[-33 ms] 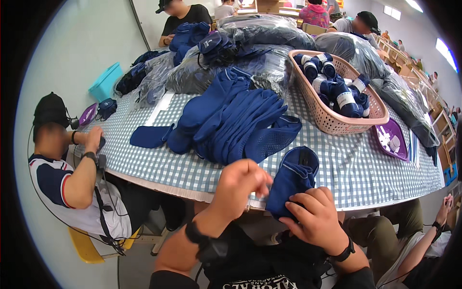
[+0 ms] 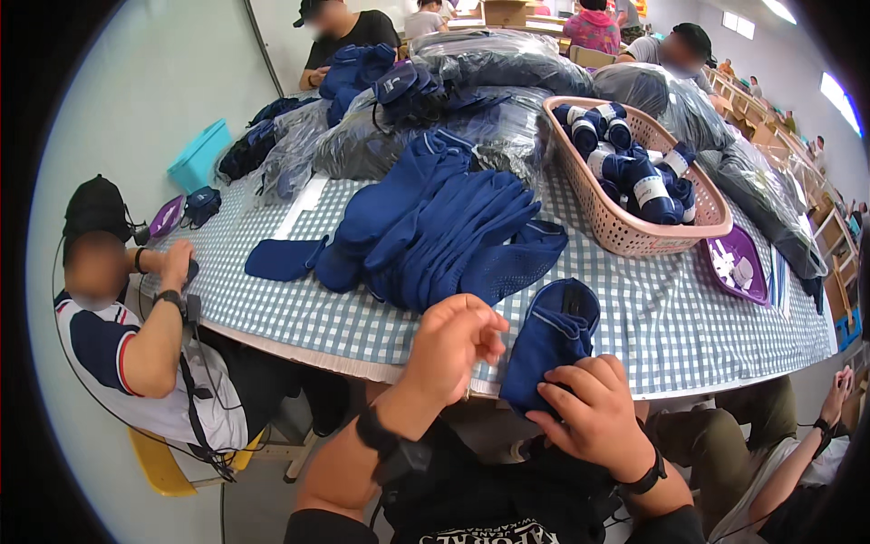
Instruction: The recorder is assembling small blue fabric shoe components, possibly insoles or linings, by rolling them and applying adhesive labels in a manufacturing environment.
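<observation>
My right hand point(image 2: 594, 412) grips the lower end of a folded navy blue sock point(image 2: 546, 352) at the table's front edge, fingers on top. The sock's darker far end lies on the checked cloth. Left of it, my left hand point(image 2: 453, 349) hovers with its fingers bent inward, apart from the sock. Whatever those fingers may hold is hidden. Just beyond both hands lies a large overlapping heap of blue socks point(image 2: 435, 227), some with dotted soles. One flat sock end point(image 2: 283, 258) sticks out at the heap's left.
A pink basket point(image 2: 625, 238) of banded sock rolls stands at right, beside a purple tray point(image 2: 759, 288) with small white pieces. Plastic-wrapped bundles point(image 2: 489, 59) line the back. A co-worker point(image 2: 149, 354) sits at left; another person's legs point(image 2: 734, 426) are close at right.
My left hand's fingers have shifted slightly, coming a little more into view. My right hand stays on the sock.
</observation>
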Tool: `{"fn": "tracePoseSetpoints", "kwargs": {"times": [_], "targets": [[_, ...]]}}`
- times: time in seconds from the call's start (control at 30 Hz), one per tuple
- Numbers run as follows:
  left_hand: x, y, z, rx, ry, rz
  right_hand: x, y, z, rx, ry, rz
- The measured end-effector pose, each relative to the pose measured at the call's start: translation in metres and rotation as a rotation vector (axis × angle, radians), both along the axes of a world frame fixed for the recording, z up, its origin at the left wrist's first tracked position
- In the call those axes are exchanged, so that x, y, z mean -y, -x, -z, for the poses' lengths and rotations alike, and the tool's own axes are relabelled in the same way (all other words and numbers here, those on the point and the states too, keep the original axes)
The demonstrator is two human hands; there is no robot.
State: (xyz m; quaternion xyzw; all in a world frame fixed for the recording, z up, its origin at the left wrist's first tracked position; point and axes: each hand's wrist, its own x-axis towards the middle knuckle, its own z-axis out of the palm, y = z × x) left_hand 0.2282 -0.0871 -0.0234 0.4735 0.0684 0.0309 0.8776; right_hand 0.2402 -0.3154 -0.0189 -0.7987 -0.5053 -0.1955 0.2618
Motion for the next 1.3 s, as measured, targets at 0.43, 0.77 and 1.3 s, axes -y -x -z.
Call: {"fn": "tracePoseSetpoints", "kwargs": {"times": [0.43, 0.77, 1.3], "targets": [[0.009, 0.009, -0.012, 0.852, -1.288, 0.154, 0.016, -0.007, 0.012, -0.012, -0.044, 0.112], [0.011, 0.016, -0.001, 0.856, -1.574, 0.147, 0.016, -0.004, 0.012, -0.021, -0.021, 0.096], [0.010, 0.033, 0.007, 1.111, -1.744, -0.076, 0.016, 0.006, 0.016, 0.072, -0.049, 0.085]]}}
